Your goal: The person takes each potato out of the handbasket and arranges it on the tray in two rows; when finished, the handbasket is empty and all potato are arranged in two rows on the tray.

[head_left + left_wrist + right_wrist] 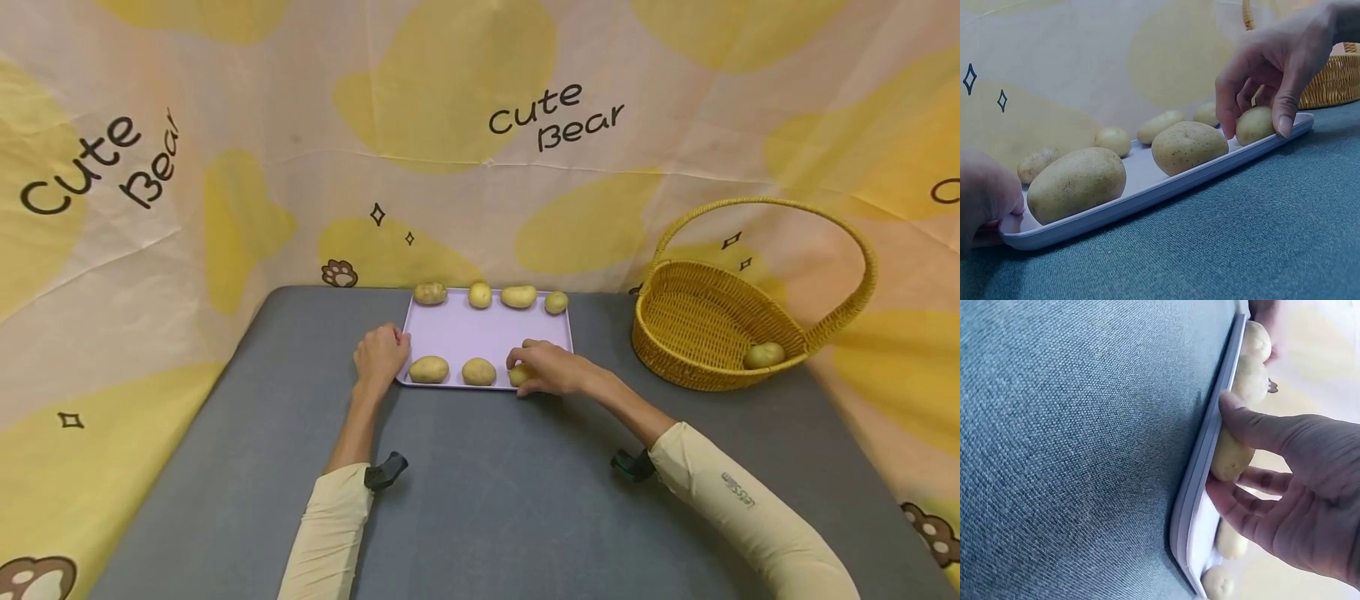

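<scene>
A lilac tray (pixel 480 333) lies on the table with potatoes in a back row and a front row. At its left edge my left hand (pixel 381 357) grips the rim, some fingers over it and some under, as the left wrist view shows. My right hand (pixel 553 368) holds a small potato (pixel 1232 456) at the front right of the tray, thumb on the near side and fingers around the far side. Left of it in the front row sit a round potato (pixel 478 372) and a longer potato (pixel 429 370). Several potatoes, among them an oblong potato (pixel 518 297), line the back.
To the right of the tray stands a yellow woven basket (pixel 682 367) with a tall arched handle (pixel 757 201). One potato (pixel 764 356) lies inside it. A printed cloth (pixel 450 92) hangs behind the grey table (pixel 495 492) and along both sides.
</scene>
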`<state>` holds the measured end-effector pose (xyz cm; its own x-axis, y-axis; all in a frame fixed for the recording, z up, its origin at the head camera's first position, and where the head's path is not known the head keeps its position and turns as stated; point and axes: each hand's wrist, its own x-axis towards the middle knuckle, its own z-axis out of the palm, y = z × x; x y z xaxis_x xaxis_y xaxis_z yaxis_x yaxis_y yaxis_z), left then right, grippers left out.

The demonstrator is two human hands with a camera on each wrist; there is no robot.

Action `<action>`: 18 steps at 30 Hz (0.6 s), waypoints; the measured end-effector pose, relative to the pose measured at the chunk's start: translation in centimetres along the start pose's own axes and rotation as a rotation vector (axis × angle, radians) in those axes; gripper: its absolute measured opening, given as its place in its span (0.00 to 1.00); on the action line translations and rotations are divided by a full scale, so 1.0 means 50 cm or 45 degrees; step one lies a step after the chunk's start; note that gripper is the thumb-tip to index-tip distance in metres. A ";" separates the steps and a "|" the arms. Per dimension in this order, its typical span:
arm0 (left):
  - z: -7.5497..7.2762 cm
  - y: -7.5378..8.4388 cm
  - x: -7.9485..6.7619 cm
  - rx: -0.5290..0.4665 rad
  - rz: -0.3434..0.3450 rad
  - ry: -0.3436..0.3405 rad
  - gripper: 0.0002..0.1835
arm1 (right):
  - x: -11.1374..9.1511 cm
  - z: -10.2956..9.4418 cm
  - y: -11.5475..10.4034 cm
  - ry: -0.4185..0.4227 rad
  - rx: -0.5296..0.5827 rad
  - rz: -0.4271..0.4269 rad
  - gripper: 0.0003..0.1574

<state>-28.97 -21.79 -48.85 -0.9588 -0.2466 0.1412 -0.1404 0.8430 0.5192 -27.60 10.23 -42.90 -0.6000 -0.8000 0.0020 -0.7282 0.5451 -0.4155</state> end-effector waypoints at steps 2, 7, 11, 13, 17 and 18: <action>0.000 -0.001 0.000 0.003 0.000 0.003 0.14 | 0.002 0.001 0.001 0.009 0.015 0.010 0.25; 0.001 -0.002 0.000 0.004 -0.002 0.004 0.14 | 0.003 0.002 0.001 -0.003 0.033 0.041 0.26; 0.001 -0.002 0.000 0.003 -0.007 0.001 0.14 | 0.005 0.001 0.002 -0.023 0.029 0.055 0.26; 0.001 -0.001 -0.001 0.006 -0.006 -0.004 0.14 | 0.005 0.000 0.003 -0.037 0.026 0.062 0.26; 0.000 0.000 -0.001 0.011 0.002 -0.008 0.14 | 0.005 -0.002 0.003 -0.063 0.014 0.085 0.27; 0.000 0.000 -0.001 0.012 0.004 -0.005 0.14 | 0.004 -0.003 0.003 -0.069 0.010 0.090 0.28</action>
<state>-28.93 -21.79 -48.85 -0.9602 -0.2420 0.1392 -0.1398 0.8484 0.5105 -27.91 10.18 -42.82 -0.6307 -0.7722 -0.0769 -0.6821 0.5989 -0.4197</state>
